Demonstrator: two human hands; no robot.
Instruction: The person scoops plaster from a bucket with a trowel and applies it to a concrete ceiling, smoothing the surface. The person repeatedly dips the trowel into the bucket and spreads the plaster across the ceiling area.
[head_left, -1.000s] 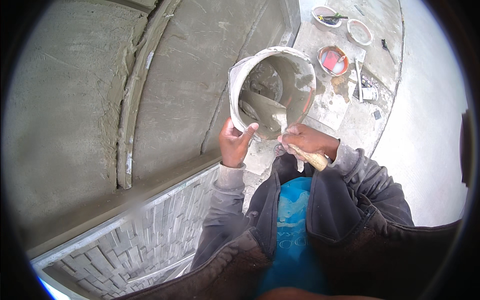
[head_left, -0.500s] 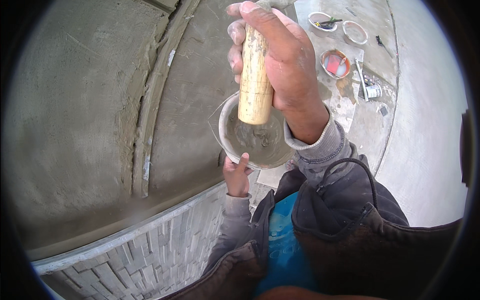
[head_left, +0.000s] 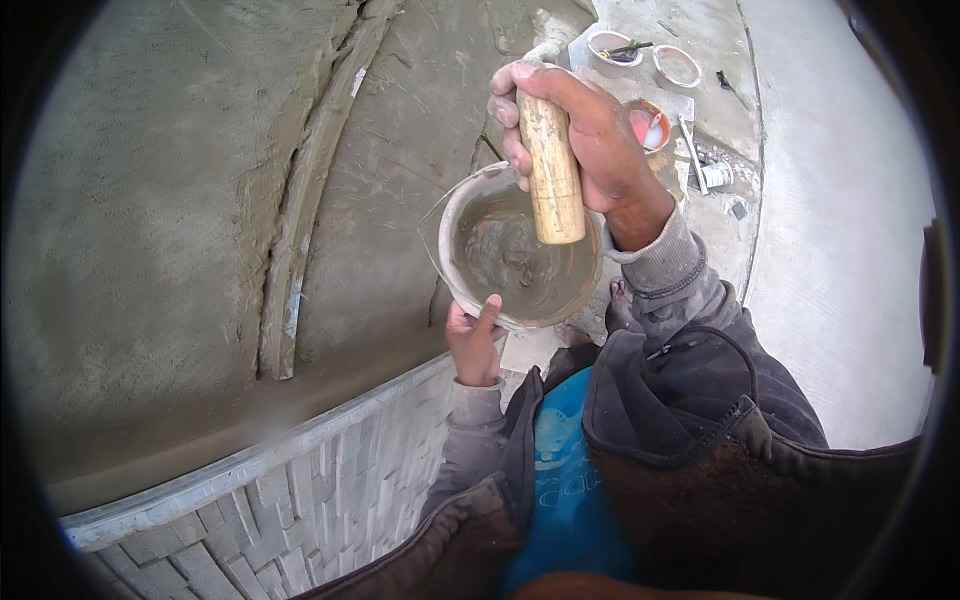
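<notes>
My right hand (head_left: 590, 130) is closed round the thick wooden handle of a mortar-caked trowel (head_left: 553, 180). Its caked neck rises beyond my fingers toward the wall; the blade cannot be made out clearly. Below the handle's butt end is a round, pale bucket (head_left: 449, 262) with wet grey mortar (head_left: 500, 255) inside. My left hand (head_left: 475, 345) grips the near rim of this bucket, thumb over the edge and the other fingers beneath. A thin wire bail hangs at the bucket's left side.
Grey plastered wall (head_left: 150, 220) fills the left, crossed by a rough raised strip (head_left: 300, 220). Stone cladding (head_left: 300, 500) lies below a ledge. Beyond my right arm stand two pale tubs (head_left: 678, 68), an orange-rimmed bucket (head_left: 655, 112), a white can (head_left: 717, 175) and loose tools.
My right hand and the trowel have moved down and slightly right, away from the view. More of the mortar in the bucket shows. My left hand keeps its hold on the rim.
</notes>
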